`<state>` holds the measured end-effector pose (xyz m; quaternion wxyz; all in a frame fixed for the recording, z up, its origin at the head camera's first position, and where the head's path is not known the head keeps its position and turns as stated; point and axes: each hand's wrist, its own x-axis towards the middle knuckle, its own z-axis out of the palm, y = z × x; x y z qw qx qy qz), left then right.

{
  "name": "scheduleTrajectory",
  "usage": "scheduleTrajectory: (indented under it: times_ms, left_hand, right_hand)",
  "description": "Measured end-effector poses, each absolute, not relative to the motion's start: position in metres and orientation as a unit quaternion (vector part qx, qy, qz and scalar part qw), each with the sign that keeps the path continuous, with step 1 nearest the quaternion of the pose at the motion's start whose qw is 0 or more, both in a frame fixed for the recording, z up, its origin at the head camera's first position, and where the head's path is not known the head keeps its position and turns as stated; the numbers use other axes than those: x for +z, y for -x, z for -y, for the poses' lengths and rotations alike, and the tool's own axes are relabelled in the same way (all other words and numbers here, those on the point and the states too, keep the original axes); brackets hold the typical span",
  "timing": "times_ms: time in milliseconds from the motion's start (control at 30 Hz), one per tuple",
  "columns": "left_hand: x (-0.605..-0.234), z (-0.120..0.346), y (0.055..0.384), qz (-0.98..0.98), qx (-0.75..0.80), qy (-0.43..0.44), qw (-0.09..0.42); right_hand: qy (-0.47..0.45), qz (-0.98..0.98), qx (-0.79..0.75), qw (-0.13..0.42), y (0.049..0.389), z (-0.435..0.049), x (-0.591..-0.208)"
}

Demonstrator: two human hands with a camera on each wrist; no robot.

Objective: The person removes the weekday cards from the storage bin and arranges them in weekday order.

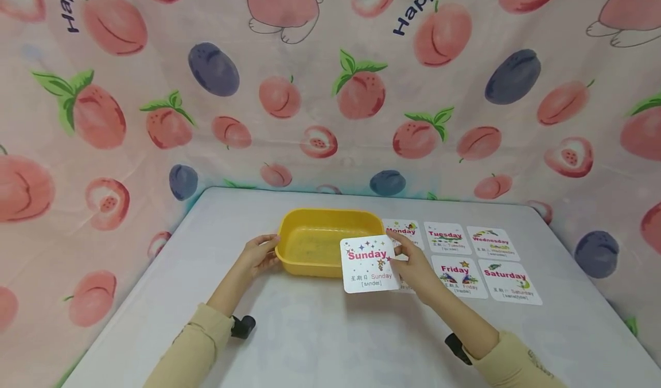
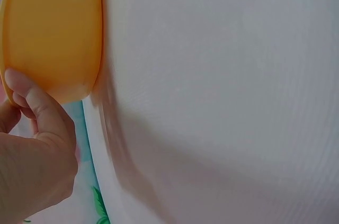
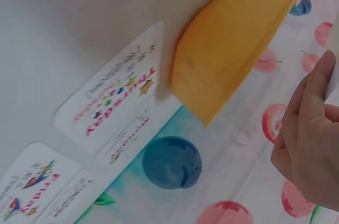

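Observation:
A white card printed "Sunday" (image 1: pixel 368 264) is pinched by its right edge in my right hand (image 1: pixel 413 266), raised in front of a yellow basin (image 1: pixel 315 268). In the right wrist view only a thin edge of that card shows beside the fingers. My left hand (image 1: pixel 259 254) grips the basin's left rim, thumb on one side and fingers on the other, as the left wrist view also shows (image 2: pixel 45 144). No object shows in the visible part of the basin; the card hides its right front corner.
Right of the basin, day cards lie in two rows: Monday (image 1: pixel 413 225), Tuesday (image 1: pixel 447 239), Wednesday (image 1: pixel 493 243) behind, Thursday (image 3: pixel 114 89), Friday (image 1: pixel 459 277), Saturday (image 1: pixel 510 282) in front. A fruit-patterned cloth (image 1: pixel 320 101) hangs behind the white table (image 1: pixel 310 336).

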<state>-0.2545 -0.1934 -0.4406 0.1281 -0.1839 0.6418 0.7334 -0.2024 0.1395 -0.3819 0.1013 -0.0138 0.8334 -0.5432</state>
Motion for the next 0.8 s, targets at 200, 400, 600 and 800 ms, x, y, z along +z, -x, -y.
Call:
scheduleTrajectory:
  times_ms: [200,400,600,800]
  left_hand:
    - [-0.438,0.192,0.254,-0.636,0.739,0.182,0.129]
    - [-0.439,0.193,0.254,-0.636,0.740,0.174,0.134]
    - [-0.439,0.194,0.255,-0.636,0.739,0.173,0.138]
    - [-0.440,0.194,0.255,-0.631,0.742,0.176,0.143]
  right_hand:
    - [0.001,-0.842,-0.529,0.106,0.192,-0.159,-0.391]
    - [-0.010,-0.858,-0.500,0.113,0.183,-0.178,-0.400]
    - [-0.019,-0.857,-0.503,0.111,0.178,-0.191,-0.405]
    - [-0.031,-0.856,-0.503,0.117,0.173,-0.200,-0.411]
